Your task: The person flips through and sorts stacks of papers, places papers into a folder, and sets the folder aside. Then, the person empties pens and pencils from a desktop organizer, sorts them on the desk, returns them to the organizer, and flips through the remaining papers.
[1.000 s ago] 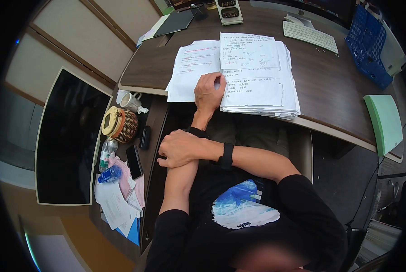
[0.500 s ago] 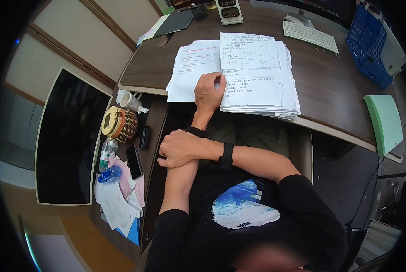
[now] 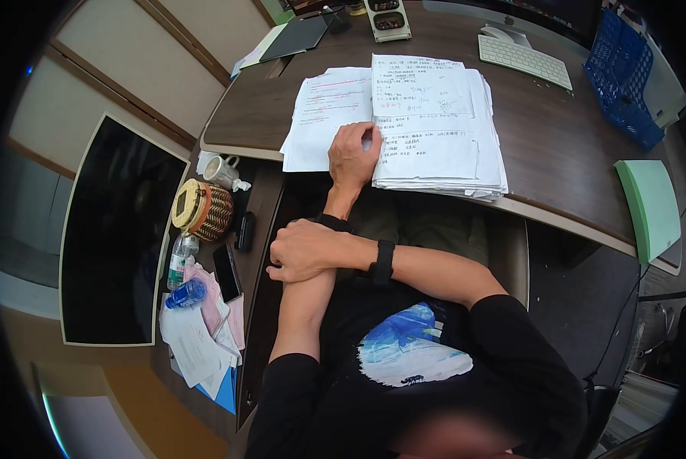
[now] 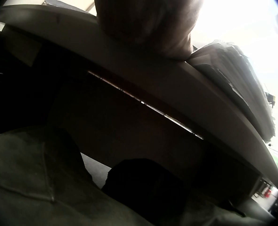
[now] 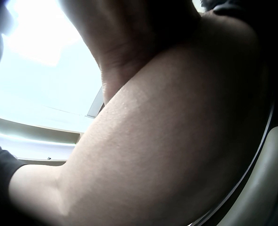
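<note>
In the head view the left hand (image 3: 354, 155) rests on the desk edge over the papers, its fingers loosely bent. It touches the left sheets (image 3: 324, 115) and lies against the side of a thick stack of handwritten pages (image 3: 435, 153). Lying across the left forearm is the right hand (image 3: 304, 250), with its fingertips hidden past the forearm's outer side. Part of the left hand (image 4: 150, 28) shows dark at the top of the left wrist view, beside the stack (image 4: 233, 75). The right hand (image 5: 129, 47) touches the bare forearm (image 5: 153, 132) in the right wrist view.
A keyboard (image 3: 525, 61), blue basket (image 3: 622, 84) and green box (image 3: 649, 206) are on the right. To the left stand a mug (image 3: 220, 171), woven basket (image 3: 209, 210), bottle (image 3: 178, 264), phone (image 3: 226, 273) and dark screen (image 3: 121, 237).
</note>
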### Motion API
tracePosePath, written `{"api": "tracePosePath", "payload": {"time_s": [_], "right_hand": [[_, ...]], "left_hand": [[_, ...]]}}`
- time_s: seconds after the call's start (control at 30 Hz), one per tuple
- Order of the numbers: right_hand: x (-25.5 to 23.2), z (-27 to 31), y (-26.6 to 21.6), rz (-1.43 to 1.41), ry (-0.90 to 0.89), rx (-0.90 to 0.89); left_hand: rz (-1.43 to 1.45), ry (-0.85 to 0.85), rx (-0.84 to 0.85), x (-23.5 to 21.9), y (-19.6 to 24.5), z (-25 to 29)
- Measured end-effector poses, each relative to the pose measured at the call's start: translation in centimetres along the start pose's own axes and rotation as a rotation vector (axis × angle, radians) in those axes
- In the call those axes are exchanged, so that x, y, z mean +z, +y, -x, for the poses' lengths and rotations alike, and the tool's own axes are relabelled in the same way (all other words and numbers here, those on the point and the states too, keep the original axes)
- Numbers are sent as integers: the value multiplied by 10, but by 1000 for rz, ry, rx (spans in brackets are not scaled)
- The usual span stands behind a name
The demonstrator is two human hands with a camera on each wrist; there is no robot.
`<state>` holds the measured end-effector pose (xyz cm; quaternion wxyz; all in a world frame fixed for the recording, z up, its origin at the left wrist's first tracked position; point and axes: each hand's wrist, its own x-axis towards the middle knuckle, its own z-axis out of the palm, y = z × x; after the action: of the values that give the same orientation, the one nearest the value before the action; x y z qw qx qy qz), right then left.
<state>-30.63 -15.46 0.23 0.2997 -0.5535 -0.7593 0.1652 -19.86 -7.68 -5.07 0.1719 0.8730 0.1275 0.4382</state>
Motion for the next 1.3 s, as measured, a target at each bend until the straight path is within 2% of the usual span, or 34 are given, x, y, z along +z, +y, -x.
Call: {"api": "tracePosePath", "payload": {"time_s": [0.43,0.73,0.93,1.3], "right_hand": [[2,1,-1,-14,38,-3],[-1,1,-2,24,-6,31],[-3,2,-2,13,-15,30],[0,1,-2,35,6,42]], "left_hand": [[2,14,-1,0,3,-1],[-20,-23,-11,0,0,0],[3,23,9,2,0,0],[8,7,-5,1,2,0]]}}
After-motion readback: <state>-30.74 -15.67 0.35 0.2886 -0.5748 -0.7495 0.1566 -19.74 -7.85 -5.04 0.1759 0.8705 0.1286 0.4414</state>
